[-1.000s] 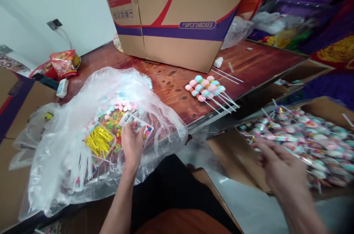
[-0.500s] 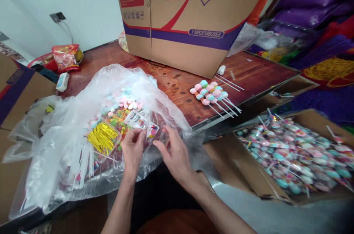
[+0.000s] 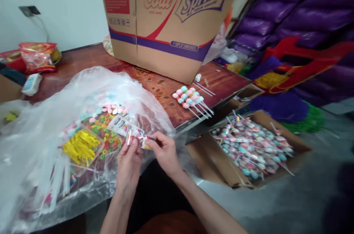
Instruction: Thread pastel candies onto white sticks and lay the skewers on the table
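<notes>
At the counter's (image 3: 83, 60) far left edge lie a red snack packet (image 3: 37, 57) and a small white box (image 3: 31, 83). A big clear bag (image 3: 49, 116) covers the near left part; inside it are gold ties (image 3: 80, 147) in a clear tray, coloured ring sweets (image 3: 106, 141), pink and blue marshmallows (image 3: 113, 108) and printed wrappers (image 3: 121, 125). At the near edge, just in front of the bag, the left hand (image 3: 127, 164) and right hand (image 3: 164, 152) meet on one small clear wrapper (image 3: 139, 138): each grip is pressed together, pinching the wrapper between thumb and fingertips. Its print is too small to read. At the far middle stands a cardboard carton (image 3: 166, 23) marked "Cola" and "Sprite", with a purple band and a red label whose text is blurred. Near the right edge lie marshmallow skewers (image 3: 188, 97), with bare sticks (image 3: 204, 88) beside them. On the floor off the right edge, an open box (image 3: 276, 169) is full of wrapped skewers (image 3: 249, 145).
</notes>
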`<state>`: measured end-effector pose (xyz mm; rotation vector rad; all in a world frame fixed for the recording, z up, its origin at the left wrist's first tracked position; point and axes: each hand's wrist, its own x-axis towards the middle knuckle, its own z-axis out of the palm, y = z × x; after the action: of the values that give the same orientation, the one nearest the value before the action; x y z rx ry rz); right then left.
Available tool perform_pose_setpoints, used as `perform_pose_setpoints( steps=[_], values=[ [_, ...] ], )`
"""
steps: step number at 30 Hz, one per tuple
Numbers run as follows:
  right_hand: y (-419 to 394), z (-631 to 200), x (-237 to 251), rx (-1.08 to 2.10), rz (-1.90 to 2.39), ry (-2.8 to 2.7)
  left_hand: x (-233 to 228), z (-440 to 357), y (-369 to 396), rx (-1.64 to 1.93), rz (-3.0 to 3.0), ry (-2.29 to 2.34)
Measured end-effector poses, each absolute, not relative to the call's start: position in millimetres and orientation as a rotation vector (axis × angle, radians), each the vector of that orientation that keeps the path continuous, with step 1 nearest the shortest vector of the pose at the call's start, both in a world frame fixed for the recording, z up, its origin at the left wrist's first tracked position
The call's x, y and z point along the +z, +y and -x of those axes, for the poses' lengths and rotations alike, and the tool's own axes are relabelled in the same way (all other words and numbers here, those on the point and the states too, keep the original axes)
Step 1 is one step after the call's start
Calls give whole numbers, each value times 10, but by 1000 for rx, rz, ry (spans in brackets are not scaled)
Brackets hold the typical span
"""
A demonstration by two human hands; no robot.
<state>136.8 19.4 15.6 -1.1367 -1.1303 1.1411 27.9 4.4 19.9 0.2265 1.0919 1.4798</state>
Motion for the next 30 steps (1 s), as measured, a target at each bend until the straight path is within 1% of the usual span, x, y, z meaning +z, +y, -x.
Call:
perform_pose_setpoints(
  steps=[6,9,12,16,18,21,23,25,26,28,30],
  values=[
    [150,-1455,132,1004,1197,-1155,197,-436,97,1594,-248,1081],
    [145,-1552,130,934,1213,-1199,220,-475,93,1549,-239,1070],
    [142,-1657,116,822,1199,-1335,248,-497,118,1507,-195,1068],
    [204,-1801,89,692,1280,-1403,282,-572,154,1566,-220,1086],
    [314,-1938,103,560,1338,-1452,291,-599,180,1618,-228,1075],
    [603,-2286,171,211,1567,-1490,280,-565,239,1686,-190,1045],
    [845,-2566,213,-102,1855,-1488,263,-501,280,1669,-129,1042],
    [1074,-2815,220,-298,2120,-1474,252,-431,311,1625,-40,1068],
    [1168,-2913,208,-325,2210,-1498,252,-403,322,1608,2,1082],
    [1289,-3045,159,-267,2321,-1566,263,-361,338,1589,69,1103],
    [1307,-3095,97,-187,2315,-1566,286,-336,350,1583,119,1114]
  ],
)
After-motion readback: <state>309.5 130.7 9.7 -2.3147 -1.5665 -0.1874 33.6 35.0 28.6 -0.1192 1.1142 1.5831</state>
